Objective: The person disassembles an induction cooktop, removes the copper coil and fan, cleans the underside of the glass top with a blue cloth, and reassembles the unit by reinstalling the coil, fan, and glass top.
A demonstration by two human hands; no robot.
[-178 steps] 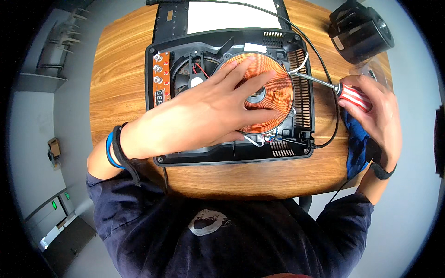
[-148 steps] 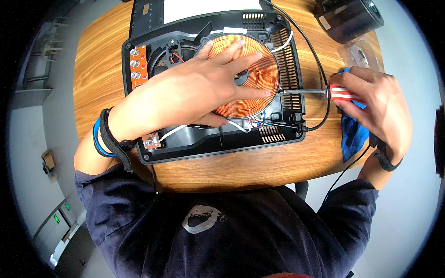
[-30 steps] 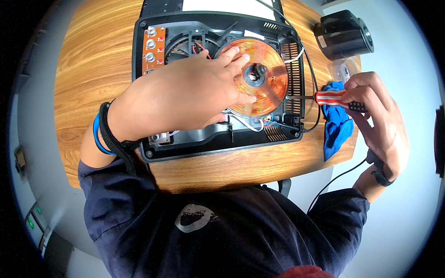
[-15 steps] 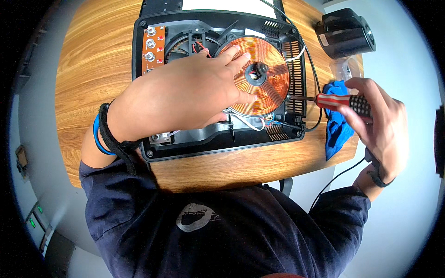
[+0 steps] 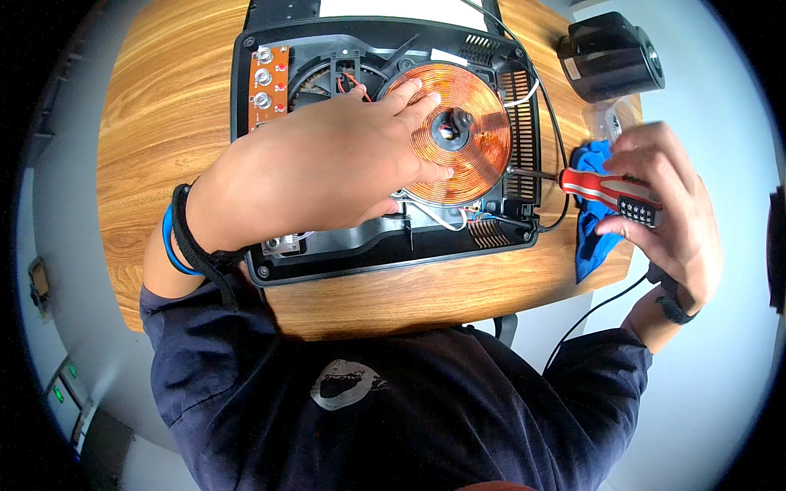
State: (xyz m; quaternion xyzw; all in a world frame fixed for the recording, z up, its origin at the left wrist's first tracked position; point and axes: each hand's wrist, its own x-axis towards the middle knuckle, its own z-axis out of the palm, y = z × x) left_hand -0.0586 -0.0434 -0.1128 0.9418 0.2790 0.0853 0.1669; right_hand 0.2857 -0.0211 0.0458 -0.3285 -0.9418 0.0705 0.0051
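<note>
An opened induction cooker's black housing (image 5: 360, 260) lies on the table with a round copper coil (image 5: 483, 106) at its right half. My left hand (image 5: 327, 164) rests over it, fingers spread flat on the coil's left side. My right hand (image 5: 675, 204) has a screwdriver (image 5: 585, 186) with a red, white and dark starred handle; its fingers and thumb sit loosely around the handle. The shaft points left, and its tip meets the coil's right rim. Whatever the tip touches is too small to make out.
An orange circuit board (image 5: 271, 82) and a black fan (image 5: 315, 82) sit in the housing's left part. Right of the housing lie a blue cloth (image 5: 594, 245), a clear plastic bag (image 5: 606, 119) and a black rounded device (image 5: 610, 61). A black cable (image 5: 553, 123) runs along the right side.
The screwdriver's handle has turned and tilted slightly, its butt end lower. My right fingers have shifted and loosened around it. My left hand stays in place.
</note>
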